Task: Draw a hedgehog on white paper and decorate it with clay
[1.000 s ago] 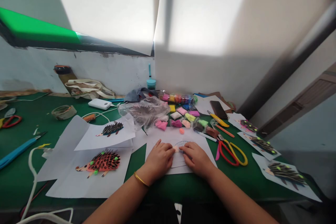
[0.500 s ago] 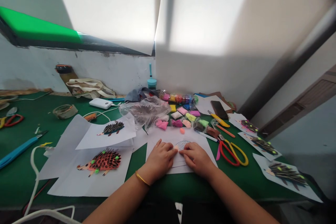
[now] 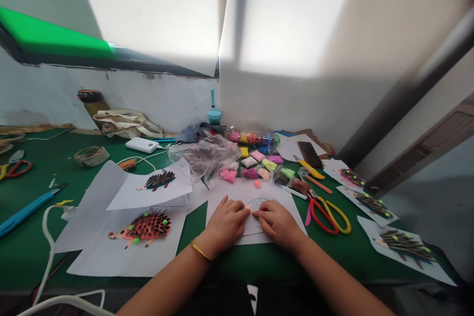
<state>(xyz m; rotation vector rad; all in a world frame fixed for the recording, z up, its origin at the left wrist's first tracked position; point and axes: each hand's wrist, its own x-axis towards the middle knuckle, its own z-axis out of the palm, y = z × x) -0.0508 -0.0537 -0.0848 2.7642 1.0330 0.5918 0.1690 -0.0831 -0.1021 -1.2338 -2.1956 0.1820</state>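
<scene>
A white paper sheet (image 3: 218, 197) lies before me on the green table, bearing a grey patterned rounded shape (image 3: 258, 203). My left hand (image 3: 227, 219), with a gold bangle at its wrist, rests on the paper; its thumb and index finger press on a small bit of peach clay (image 3: 249, 208) at the shape's left edge. From the other side, my right hand (image 3: 277, 222) has curled fingers meeting the same clay, so both hands are closed around it. Most of the clay is hidden by fingertips. A peach clay ball (image 3: 257, 184) sits just beyond the hands.
Colored clay packets (image 3: 249, 162) and a plastic bag (image 3: 205, 155) lie beyond the paper. To the right are red-and-yellow scissors (image 3: 326, 215), a yellow cutter (image 3: 311, 168), a phone (image 3: 309, 154) and hedgehog pictures (image 3: 403, 244). Another hedgehog picture (image 3: 122, 256) lies left, near a white cable (image 3: 46, 237).
</scene>
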